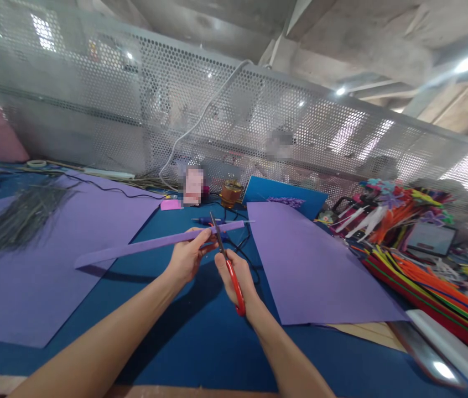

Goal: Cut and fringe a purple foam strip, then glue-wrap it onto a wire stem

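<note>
Perforated metal screen [201, 88]: behind the work; white cable looped down its face.
Blue tabletop [201, 354]: below both hands; crowded at back and right.
Right purple sheet [317, 265]: just beyond the right hand, limiting sideways room; a careless elbow or wrist could crease it.
Left purple sheet [18, 309]: under the strip's far end; dark green stem bundle [18, 215] lying on it, a likely snag should the strip swing back.
Chenille stems [433, 284]: far right, many colours, well apart from the hands.
Blue board [259, 190]: propped at the back, partly behind the right sheet.
Purple strip [146, 246]: raised over the table, gripped near one end; the long unsupported length could sag or twist, skewing a cut.
Left hand [186, 257]: strip pinched between thumb and fingers; blades close by, so a slip could nick a fingertip.
Right hand [236, 271]: closed around the scissor handles, near the left; contact between them cannot be told.
Red-handled scissors [233, 279]: blades across the strip; soft material could fold between them instead of cutting.
Glue gun [207, 221]: apparently that, half hidden behind the strip; a loose offcut could drop on it.
Black cable [247, 260]: beyond the right hand; could catch.
</note>
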